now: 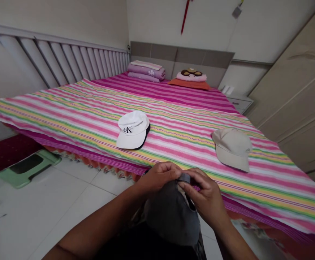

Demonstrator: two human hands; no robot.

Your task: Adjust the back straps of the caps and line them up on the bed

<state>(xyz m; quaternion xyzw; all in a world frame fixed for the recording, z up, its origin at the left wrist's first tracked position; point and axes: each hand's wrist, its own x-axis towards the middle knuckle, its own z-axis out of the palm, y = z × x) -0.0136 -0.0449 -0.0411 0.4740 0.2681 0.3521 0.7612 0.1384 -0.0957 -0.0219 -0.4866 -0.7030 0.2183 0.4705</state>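
Note:
A dark grey cap point(171, 213) hangs between my two hands, low in the head view and just off the bed's front edge. My left hand point(161, 177) pinches the cap's strap end from the left. From the right, my right hand point(205, 191) grips the same strap with thumb and fingers, close beside the opening. The fingertips nearly meet, so the strap's fastening is partly hidden. On the bed beyond lies a white cap point(133, 126) with dark letters, its brim toward me. A beige cap point(233, 146) rests farther right.
A striped sheet point(173, 130) covers the bed. Folded purple bedding point(146, 72) and a pink-and-orange pile point(190, 81) sit by the headboard point(157, 54). A green stool point(24, 169) stands on the tiled floor at left. Wardrobe doors point(301, 86) rise at right.

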